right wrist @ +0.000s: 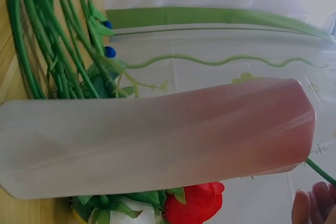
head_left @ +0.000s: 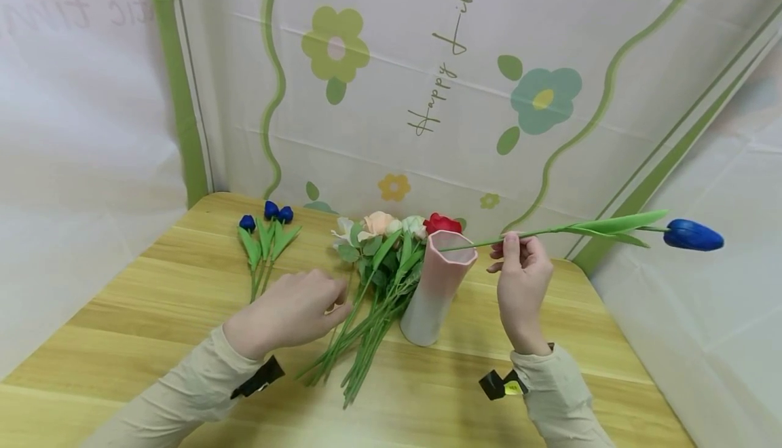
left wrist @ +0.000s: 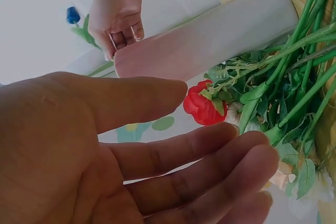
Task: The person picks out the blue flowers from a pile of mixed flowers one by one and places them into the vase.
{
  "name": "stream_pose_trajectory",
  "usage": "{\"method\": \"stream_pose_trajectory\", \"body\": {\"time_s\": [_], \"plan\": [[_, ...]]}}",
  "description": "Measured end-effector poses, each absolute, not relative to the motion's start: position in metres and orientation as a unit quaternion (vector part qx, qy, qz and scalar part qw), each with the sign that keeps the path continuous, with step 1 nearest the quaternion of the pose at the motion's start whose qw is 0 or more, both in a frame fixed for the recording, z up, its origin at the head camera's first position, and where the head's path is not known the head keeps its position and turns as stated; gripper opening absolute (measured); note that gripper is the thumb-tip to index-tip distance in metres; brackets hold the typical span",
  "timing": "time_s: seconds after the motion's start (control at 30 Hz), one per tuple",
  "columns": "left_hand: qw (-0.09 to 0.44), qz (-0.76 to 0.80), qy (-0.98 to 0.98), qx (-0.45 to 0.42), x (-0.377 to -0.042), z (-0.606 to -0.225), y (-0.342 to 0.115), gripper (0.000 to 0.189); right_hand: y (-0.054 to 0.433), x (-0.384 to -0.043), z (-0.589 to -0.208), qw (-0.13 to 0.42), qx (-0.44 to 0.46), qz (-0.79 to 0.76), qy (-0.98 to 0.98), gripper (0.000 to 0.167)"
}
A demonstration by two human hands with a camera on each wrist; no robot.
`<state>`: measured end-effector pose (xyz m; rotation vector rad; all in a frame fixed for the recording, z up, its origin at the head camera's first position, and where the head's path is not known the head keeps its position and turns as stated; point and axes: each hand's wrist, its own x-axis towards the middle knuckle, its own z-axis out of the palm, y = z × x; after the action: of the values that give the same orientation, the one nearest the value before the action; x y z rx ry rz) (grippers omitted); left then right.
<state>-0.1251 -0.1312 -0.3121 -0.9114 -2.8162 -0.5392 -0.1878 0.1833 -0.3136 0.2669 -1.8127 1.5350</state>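
Note:
My right hand (head_left: 524, 278) pinches the green stem of a blue tulip (head_left: 693, 235) between thumb and fingers. The stem lies nearly level, its bloom out to the right and its lower end inside the mouth of a pink-to-white vase (head_left: 427, 299). This vase stands upright on the table. My left hand (head_left: 296, 309) hovers over the stems of a flower bunch (head_left: 373, 319), left of the vase. In the left wrist view its fingers (left wrist: 194, 182) are loosely bent, with nothing between them and the thumb.
Several blue tulips (head_left: 271, 214) lie at the back left of the wooden table (head_left: 153, 312). The bunch beside the vase has a red flower (head_left: 442, 222), a peach flower (head_left: 379, 222) and white ones. Behind the table hangs a printed curtain (head_left: 391, 95).

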Motion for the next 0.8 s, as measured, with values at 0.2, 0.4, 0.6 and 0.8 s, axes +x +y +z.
{"method": "stream_pose_trajectory", "body": {"time_s": [0.2,0.4,0.6,0.8], "plan": [[0.062,-0.181,-0.932,-0.307,-0.1248,-0.3127,-0.1295,0.026,0.1841,-0.1891,-0.3177,0.370,0.123,0.568,-0.725,0.024],[0.058,-0.178,-0.933,-0.307,-0.1244,-0.3138,-0.1296,0.028,0.1830,-0.1891,-0.3154,0.409,0.156,0.465,-0.770,0.023],[0.054,-0.172,-0.935,-0.306,-0.1242,-0.3144,-0.1312,0.029,0.1780,-0.1935,-0.3134,0.411,0.237,0.330,-0.816,0.017],[0.030,-0.171,-0.939,-0.296,-0.1265,-0.3171,-0.1322,0.034,0.1754,-0.1955,-0.3130,0.376,0.250,0.308,-0.838,0.021]]}}
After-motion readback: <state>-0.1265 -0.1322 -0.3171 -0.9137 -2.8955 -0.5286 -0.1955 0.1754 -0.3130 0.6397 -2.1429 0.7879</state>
